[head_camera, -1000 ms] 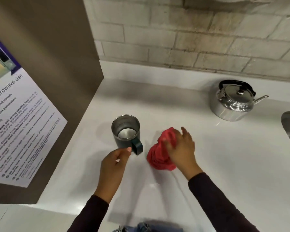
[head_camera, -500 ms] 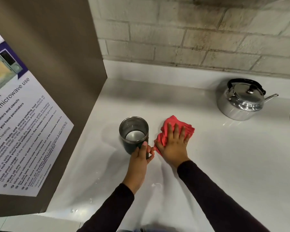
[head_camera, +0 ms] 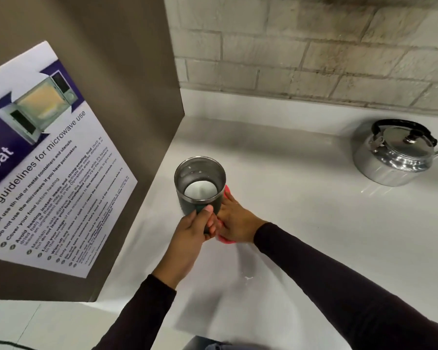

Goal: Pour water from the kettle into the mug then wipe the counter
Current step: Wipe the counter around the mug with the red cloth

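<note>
Poster: we see a flat glossy sheet stuck on the brown panel at far left; it is no part of our job.
Mug: we find it at centre-left on the desk, a dark cylinder with a steel lining and a little water low inside. We judge it rigid and fairly light, though the water can slosh if tipped, so it should stay upright. The handle on its near side is the natural place to take it.
Left hand: we have it clenched on the mug at the handle side, thumb pressed to the wall.
Cloth: we see only red slivers of it, just right of the mug and under the other hand. We judge it soft, limp and absorbent, best pressed flat and slid.
Right hand: we hold it palm down, fingers spread, grasping the cloth by pressing it onto the desk; it touches the left hand.
Desk: smooth white surface, glossy, with small droplets nearer us; we expect it to be slippery where wet.
Kettle: polished steel, squat and round, black bail handle, thin spout pointing right; it stands well apart at far right.
Wall: rough pale brick.
</note>
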### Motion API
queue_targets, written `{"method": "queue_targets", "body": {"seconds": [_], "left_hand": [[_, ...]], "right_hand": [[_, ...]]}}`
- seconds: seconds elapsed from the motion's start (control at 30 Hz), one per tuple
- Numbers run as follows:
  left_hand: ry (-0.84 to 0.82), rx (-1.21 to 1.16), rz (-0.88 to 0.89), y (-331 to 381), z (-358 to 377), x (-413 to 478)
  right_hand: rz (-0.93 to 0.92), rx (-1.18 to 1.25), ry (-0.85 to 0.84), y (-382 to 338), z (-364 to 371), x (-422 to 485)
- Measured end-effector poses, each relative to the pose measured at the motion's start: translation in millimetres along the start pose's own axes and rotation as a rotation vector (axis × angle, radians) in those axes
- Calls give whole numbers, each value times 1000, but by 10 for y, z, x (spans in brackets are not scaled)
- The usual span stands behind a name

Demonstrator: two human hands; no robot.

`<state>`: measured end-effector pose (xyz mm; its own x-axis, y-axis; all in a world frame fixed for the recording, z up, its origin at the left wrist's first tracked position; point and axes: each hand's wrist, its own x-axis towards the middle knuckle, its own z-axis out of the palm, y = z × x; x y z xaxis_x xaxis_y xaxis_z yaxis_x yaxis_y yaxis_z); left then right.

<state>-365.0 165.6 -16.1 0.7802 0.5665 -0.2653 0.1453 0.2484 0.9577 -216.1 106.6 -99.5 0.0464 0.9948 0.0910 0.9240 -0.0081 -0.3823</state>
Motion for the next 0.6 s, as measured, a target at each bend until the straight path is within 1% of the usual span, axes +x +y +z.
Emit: {"method": "queue_targets", "body": {"seconds": [0.1, 0.17, 0.23, 0.33, 0.4, 0.47, 0.6], "left_hand": [[-14, 2, 15, 4, -28, -20], [-28, -1, 8, -27, -22, -16], [-47, 12, 2, -82, -4, -3], [-66, 13, -18, -184, 53, 30], [-74, 4, -40, -256, 104, 53], [-77, -7, -76, -309, 162, 71], [-61, -10, -117, -405, 204, 96]], "right_hand": [[-48, 69, 9, -177, 53, -212], [-51, 156, 61, -254, 89, -414], [-11, 241, 78, -294, 103, -638], [80, 279, 135, -296, 98, -983], [169, 298, 185, -289, 80, -1183], [309, 285, 237, -291, 76, -1362], [560, 171, 323, -363, 128, -1544]]}}
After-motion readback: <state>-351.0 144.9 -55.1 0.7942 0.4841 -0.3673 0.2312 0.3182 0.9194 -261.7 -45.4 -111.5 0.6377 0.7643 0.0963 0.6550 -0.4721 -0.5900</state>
